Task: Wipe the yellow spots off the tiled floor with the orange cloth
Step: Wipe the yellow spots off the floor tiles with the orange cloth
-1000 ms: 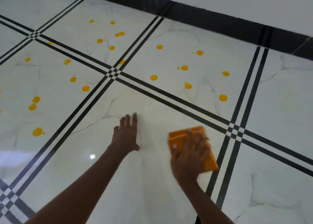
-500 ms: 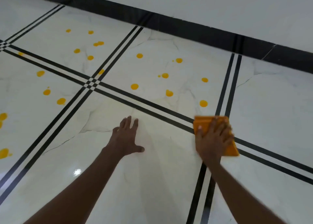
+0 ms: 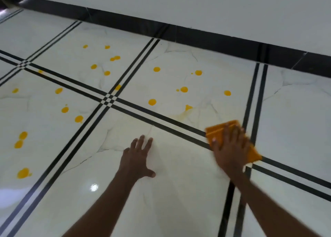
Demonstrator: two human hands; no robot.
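Observation:
My right hand (image 3: 230, 147) presses flat on the folded orange cloth (image 3: 215, 129), fingers spread over it. The cloth lies on the black grout lines at the near right corner of a white marble tile. Several yellow spots (image 3: 152, 102) dot that tile and the tiles to its left. The nearest spot (image 3: 188, 107) is half smeared, with a faint yellow streak (image 3: 179, 114) trailing from it. My left hand (image 3: 137, 156) rests palm down on the near tile (image 3: 170, 192), fingers straight, holding nothing.
A black skirting strip (image 3: 197, 37) runs along the foot of a white wall (image 3: 215, 7) at the back. Black double lines (image 3: 109, 99) cross between the tiles. More yellow spots (image 3: 23, 173) lie at the far left. A light glare (image 3: 94, 187) shows on the near tile.
My right hand has slid the cloth right and forward onto the grout lines. The spot nearest the cloth is gone and its neighbour is smeared. My left hand stays planted.

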